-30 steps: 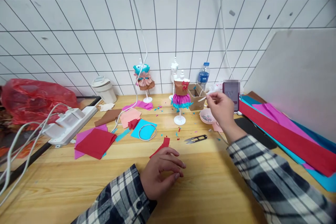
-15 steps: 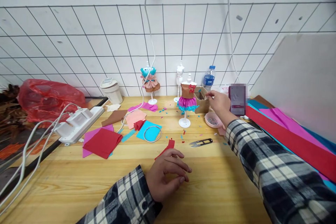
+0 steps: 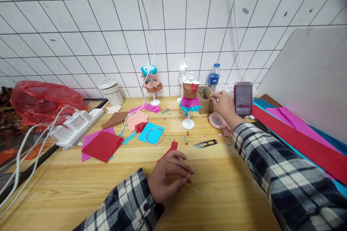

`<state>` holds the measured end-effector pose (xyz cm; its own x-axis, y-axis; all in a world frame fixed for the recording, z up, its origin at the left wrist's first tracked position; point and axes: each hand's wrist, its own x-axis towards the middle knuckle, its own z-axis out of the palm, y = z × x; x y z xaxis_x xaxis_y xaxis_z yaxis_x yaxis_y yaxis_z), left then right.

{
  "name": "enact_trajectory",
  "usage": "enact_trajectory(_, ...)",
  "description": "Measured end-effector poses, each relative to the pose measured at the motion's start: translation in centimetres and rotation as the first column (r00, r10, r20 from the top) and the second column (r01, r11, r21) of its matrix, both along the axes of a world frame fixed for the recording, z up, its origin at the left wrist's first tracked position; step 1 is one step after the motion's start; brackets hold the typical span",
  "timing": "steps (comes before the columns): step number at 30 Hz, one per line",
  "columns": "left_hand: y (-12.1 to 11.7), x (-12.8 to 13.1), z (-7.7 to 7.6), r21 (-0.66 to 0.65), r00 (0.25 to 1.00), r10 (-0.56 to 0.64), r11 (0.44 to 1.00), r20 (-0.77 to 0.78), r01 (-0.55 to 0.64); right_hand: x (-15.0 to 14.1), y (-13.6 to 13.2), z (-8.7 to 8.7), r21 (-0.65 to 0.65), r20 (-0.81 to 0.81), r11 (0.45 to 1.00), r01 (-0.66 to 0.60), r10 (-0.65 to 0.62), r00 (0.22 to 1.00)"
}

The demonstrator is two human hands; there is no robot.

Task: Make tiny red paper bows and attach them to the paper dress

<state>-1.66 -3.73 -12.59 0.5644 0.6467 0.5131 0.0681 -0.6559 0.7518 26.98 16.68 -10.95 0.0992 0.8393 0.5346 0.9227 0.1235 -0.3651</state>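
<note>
1. Landmark: the dressed dress form [image 3: 190, 101], upright on the desk [image 3: 211, 195]: brown top, magenta skirt. Sides as the wearer sees them.
2. Cardboard box [image 3: 207, 107]: just right of the form, slightly behind it. Skirt edge overlaps it in view; can't tell if they touch.
3. Right hand [image 3: 223, 103]: right of the form, at the box's right rim. Fingers narrow, tips drawn together. Can't tell whether they hold anything thin or touch cardboard.
4. Key relation: box lies directly left of the right fingers, opening up. No clear long axis on it. Right hand is by far the nearer one.
5. Left hand [image 3: 170, 175]: well in front of the form, a bit left. Fingers half curled, thumb apart, nothing seen between. Red strip [image 3: 173, 147] just beyond it.
6. Pink bowl [image 3: 214, 125]: right of the form, below the right wrist. Snips [image 3: 205, 144]: front-right, lying roughly crosswise, blades left.
</note>
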Motion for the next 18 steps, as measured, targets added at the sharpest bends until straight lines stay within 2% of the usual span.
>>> enact_trajectory(4, -0.1, 0.2, 0.1, -0.014, 1.0, -0.011, 1.0, 0.004, 0.011, -0.1, -0.4, 0.9, 0.065, -0.07, 0.998, 0.007, -0.003, 0.998)
enact_trajectory(7, -0.1, 0.0, 0.4, -0.051, 1.0, -0.004, 0.999, 0.029, 0.005, -1.7, -3.3, 1.7, 0.22, -0.242, 0.975, -0.031, 0.085, 0.967)
enact_trajectory(9, 0.1, -0.3, 0.4, -0.102, 0.999, -0.011, 0.995, 0.053, 0.017, -3.5, -7.1, 1.5, 0.222, -0.376, 0.962, -0.16, 0.236, 0.896)
enact_trajectory(10, 0.2, -0.5, 0.3, -0.141, 0.998, -0.022, 0.99, 0.063, 0.03, -4.6, -9.3, 1.1, 0.183, -0.433, 0.938, -0.295, 0.346, 0.833)
enact_trajectory(12, 0.5, -1.0, -0.1, -0.24, 0.995, -0.05, 0.968, 0.088, 0.07, -6.5, -13.9, -0.1, 0.108, -0.527, 0.818, -0.564, 0.529, 0.666)
enact_trajectory(14, 0.8, -1.3, -0.6, -0.34, 0.988, -0.069, 0.934, 0.136, 0.112, -7.8, -17.6, -1.3, 0.109, -0.554, 0.671, -0.733, 0.654, 0.516)
enact_trajectory(15, 0.9, -1.5, -0.8, -0.38, 0.984, -0.071, 0.916, 0.166, 0.13, -8.3, -18.9, -1.8, 0.082, -0.562, 0.582, -0.809, 0.698, 0.445)
enact_trajectory(16, 1.0, -1.5, -1.0, -0.413, 0.979, -0.071, 0.899, 0.19, 0.145, -8.6, -19.7, -2.1, 0.054, -0.577, 0.517, -0.854, 0.715, 0.396)
enact_trajectory(18, 1.2, -1.6, -1.4, -0.46, 0.977, -0.072, 0.873, 0.201, 0.159, -8.9, -20.4, -2.2, 0.077, -0.576, 0.473, -0.878, 0.74, 0.348)
